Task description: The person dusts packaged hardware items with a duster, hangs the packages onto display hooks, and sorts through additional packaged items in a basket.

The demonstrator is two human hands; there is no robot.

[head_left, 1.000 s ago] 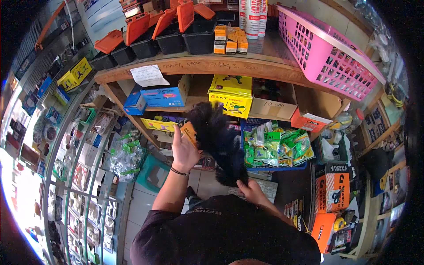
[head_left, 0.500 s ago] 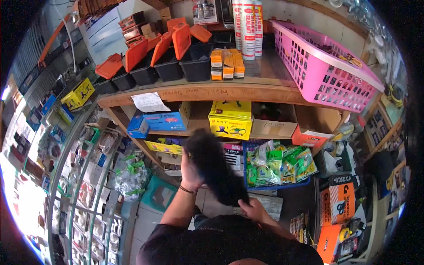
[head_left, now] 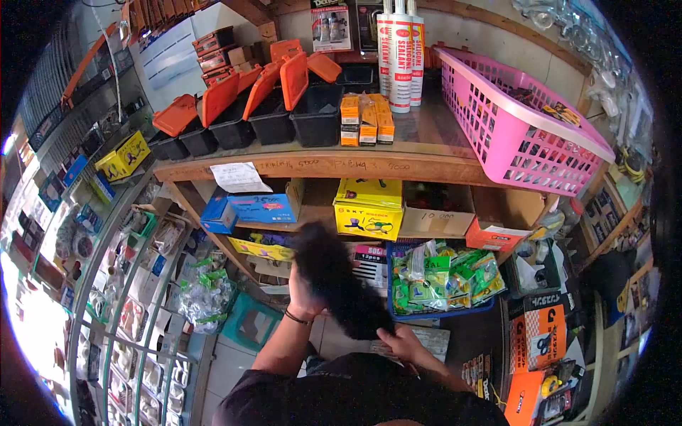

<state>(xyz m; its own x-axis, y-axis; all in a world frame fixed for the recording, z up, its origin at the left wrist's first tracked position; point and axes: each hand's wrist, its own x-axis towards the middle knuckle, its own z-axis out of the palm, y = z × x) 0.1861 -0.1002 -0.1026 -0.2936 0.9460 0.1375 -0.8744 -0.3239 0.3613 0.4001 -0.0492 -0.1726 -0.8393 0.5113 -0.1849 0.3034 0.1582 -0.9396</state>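
A long, black, fluffy duster [head_left: 341,284] slants across the middle of the view, its far end near the lower shelf. At its near end, my right hand [head_left: 403,343] is closed round it. My left hand [head_left: 304,291] is against its left side, with the palm turned toward it. The black fluff hides most of the left fingers, so their grip does not show. Past the duster's far end stands a yellow box [head_left: 369,216] on the shelf. To its right lies a blue basket [head_left: 444,309] of green packets.
On the wooden shelf [head_left: 284,165] stand black bins with orange lids [head_left: 273,128], small orange boxes [head_left: 366,128], silicone sealant tubes [head_left: 401,64] and a pink basket [head_left: 543,138]. A glass display rack [head_left: 135,298] runs along the left. A teal stool [head_left: 249,323] stands below.
The view has tilted up slightly, so the shelves sit lower in it. Both hands stay at the black fluffy duster, which has shifted slightly left and down in view.
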